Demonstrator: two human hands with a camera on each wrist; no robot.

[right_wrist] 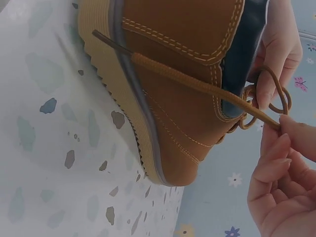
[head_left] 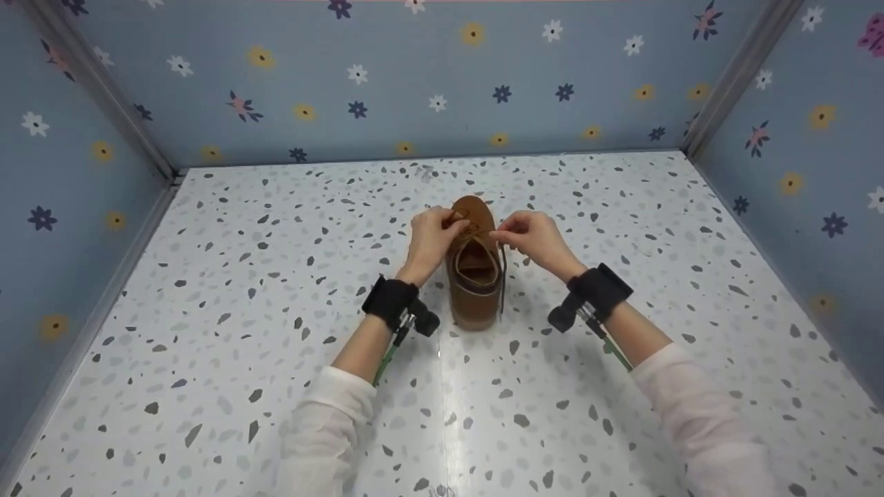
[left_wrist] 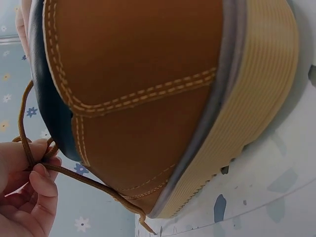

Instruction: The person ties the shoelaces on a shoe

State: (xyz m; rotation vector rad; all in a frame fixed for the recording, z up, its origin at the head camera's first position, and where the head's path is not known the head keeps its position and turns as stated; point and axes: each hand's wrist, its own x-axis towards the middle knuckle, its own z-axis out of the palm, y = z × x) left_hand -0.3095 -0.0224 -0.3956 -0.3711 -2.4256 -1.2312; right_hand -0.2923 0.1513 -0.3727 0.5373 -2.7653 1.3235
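A brown lace-up ankle boot (head_left: 475, 308) with a dark collar and thick ridged sole (left_wrist: 261, 74) stands on the floor, toe pointing away. On its left side my left hand (head_left: 429, 238) pinches a brown shoelace (left_wrist: 94, 183) between thumb and fingers. The lace forms a loop beside those fingertips, and one end trails down over the boot's side. Opposite it, my right hand (head_left: 537, 238) pinches the lace (right_wrist: 192, 85) between thumb and forefinger; its tipped end hangs along the boot's right side. In the right wrist view the left hand (right_wrist: 281, 47) is partly hidden behind the collar.
White speckled flooring (head_left: 228, 331) surrounds the boot. Blue flowered panels (head_left: 428, 76) rise at the back and both sides. Black camera straps (head_left: 599, 293) circle both wrists, with green cables running along the forearms to white sleeves (head_left: 697, 407).
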